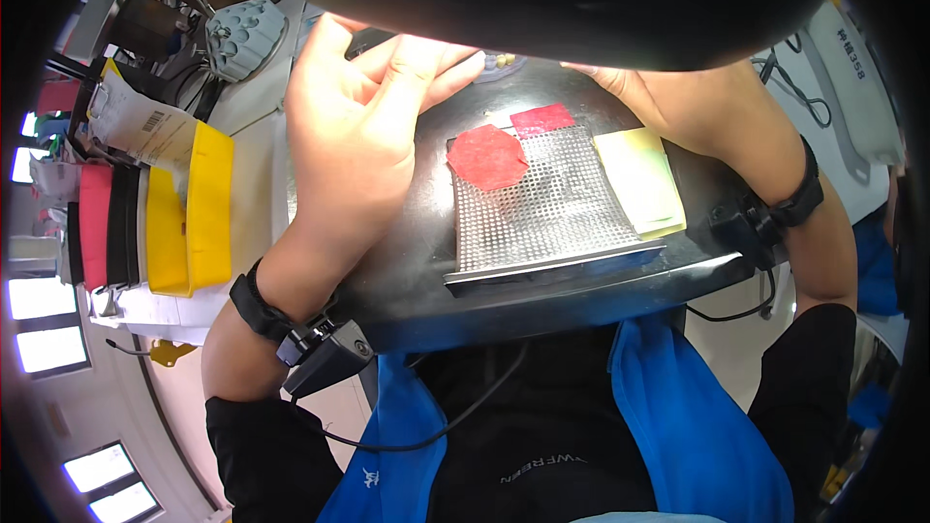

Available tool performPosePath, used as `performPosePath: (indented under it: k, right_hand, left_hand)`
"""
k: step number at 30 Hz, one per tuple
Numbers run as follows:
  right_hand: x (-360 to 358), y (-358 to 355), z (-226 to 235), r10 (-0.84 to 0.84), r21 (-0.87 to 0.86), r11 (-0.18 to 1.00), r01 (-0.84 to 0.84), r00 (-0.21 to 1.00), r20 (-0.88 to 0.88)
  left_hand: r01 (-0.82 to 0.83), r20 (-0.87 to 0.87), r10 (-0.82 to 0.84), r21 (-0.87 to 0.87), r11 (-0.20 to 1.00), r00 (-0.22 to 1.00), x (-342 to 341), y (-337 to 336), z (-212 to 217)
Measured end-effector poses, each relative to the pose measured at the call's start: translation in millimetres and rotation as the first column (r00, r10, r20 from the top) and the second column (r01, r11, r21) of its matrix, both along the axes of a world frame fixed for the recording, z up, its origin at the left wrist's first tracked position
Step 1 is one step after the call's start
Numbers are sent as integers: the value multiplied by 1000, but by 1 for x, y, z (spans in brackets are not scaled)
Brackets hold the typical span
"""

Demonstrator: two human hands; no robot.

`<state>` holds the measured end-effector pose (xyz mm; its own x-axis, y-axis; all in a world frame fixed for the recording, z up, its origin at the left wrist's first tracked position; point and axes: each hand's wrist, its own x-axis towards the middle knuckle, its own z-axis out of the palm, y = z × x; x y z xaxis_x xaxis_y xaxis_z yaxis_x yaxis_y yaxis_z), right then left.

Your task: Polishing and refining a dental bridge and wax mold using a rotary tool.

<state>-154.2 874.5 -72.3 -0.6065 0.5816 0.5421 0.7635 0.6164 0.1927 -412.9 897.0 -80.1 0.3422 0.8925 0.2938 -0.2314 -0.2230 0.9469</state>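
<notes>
My left hand (373,111) is raised over the left side of the dark metal bench top (417,271). Its fingers are curled in, and a dark shape at the top covers part of them; what they pinch, if anything, is hidden. Right by its fingertips shows part of a dental model (498,64) with yellowish teeth. My right hand (678,102) reaches in from the right, its thumb pointing to the model and its other fingers hidden. Below the hands, a red wax piece (487,157) and a smaller red wax sheet (542,119) lie on a perforated metal plate (542,203).
A pad of yellow-green paper slips (639,182) overlaps the plate's right side. At left stand yellow bins (208,213) with papers, and a grey holder with holes (245,37). A grey-white device (857,87) with cables is at right. The large black shape (581,0) blocks the top.
</notes>
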Motion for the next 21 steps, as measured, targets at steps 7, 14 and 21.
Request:
performPosePath:
  k: [7,14,21]
  right_hand:
    - [5,8,5,62,-60,996,-69,992,-111]
    - [1,4,21,-3,-392,913,-116,956,-292]
    - [2,10,25,-50,-514,846,-143,938,-343]
  left_hand:
    - [25,-170,-18,39,999,985,-2,1,2]
    - [4,-613,439,585,811,657,-3,25,-5]
    - [118,-692,226,412,904,686,5,28,1]
